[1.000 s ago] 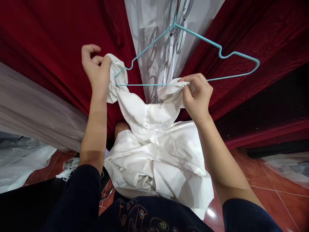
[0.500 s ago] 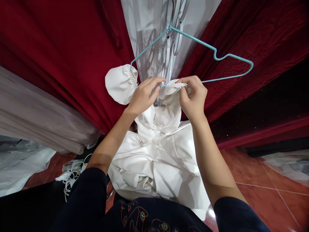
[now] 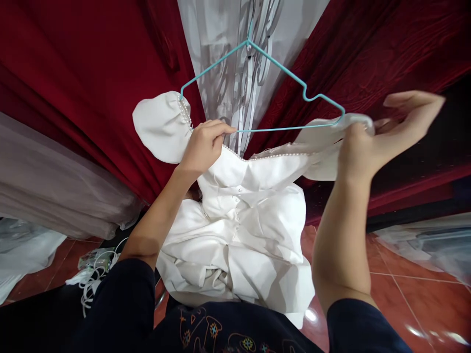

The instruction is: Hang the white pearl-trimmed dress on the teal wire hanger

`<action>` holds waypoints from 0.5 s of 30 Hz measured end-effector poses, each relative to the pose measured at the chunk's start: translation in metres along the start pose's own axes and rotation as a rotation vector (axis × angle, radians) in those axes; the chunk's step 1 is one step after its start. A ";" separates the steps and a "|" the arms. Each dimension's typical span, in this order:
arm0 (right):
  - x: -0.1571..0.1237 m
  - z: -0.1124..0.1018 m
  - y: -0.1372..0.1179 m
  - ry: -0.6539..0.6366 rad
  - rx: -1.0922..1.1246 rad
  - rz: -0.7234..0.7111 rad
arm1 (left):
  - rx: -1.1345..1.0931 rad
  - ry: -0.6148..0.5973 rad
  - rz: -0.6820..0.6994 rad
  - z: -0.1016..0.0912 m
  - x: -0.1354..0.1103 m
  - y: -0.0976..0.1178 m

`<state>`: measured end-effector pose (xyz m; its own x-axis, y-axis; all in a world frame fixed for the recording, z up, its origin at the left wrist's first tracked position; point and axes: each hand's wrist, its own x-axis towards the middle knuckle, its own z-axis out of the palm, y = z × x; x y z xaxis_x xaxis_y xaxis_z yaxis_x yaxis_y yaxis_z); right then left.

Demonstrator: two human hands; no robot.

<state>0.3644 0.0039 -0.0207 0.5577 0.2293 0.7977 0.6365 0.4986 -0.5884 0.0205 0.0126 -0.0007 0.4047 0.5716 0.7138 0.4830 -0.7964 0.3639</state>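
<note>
A white dress [image 3: 253,211] with pearl-beaded neckline lies spread over my lap, its upper part raised to a light-blue clothes hanger [image 3: 283,73]. The puffed left-side sleeve [image 3: 158,125] sits over the hanger's left end. My left hand [image 3: 204,144] closes around the hanger's lower bar, beside that sleeve and over the bodice. Out at the hanger's right end, my right hand [image 3: 390,127] grips the other sleeve [image 3: 324,132], which is stretched toward that end. Motion blurs this hand, and some of its fingers are hidden.
Dark red drapes [image 3: 91,78] hang on both sides, with white fabric [image 3: 221,44] between them. Grey sheer cloth [image 3: 47,171] hangs at the left. White cords [image 3: 91,284] lie at lower left. Red floor tiles [image 3: 423,299] show at right, near pale tulle [image 3: 430,245].
My right hand has moved far to the right, pulling the sleeve out to the hanger's right end. The hanger and my left hand have shifted slightly left, and my left fingers have closed on the bar.
</note>
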 end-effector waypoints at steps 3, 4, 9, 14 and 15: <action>0.041 0.003 -0.007 -0.151 0.071 -0.153 | -0.055 -0.029 -0.040 -0.002 0.001 0.004; 0.049 0.008 -0.018 -0.208 0.077 -0.173 | -0.069 -0.033 -0.045 -0.001 0.002 0.005; 0.057 0.041 -0.091 -0.443 0.037 -0.162 | -0.065 -0.029 -0.041 0.006 0.004 0.006; 0.060 0.069 -0.118 -0.569 0.241 0.204 | -0.097 -0.031 -0.017 0.003 0.003 0.005; 0.061 0.072 -0.118 -0.567 0.321 0.324 | -0.084 -0.033 -0.015 0.002 0.002 0.005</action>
<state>0.2849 0.0191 0.1068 0.2743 0.7619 0.5868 0.2502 0.5326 -0.8085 0.0253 0.0103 0.0014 0.4239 0.5890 0.6881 0.4233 -0.8004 0.4244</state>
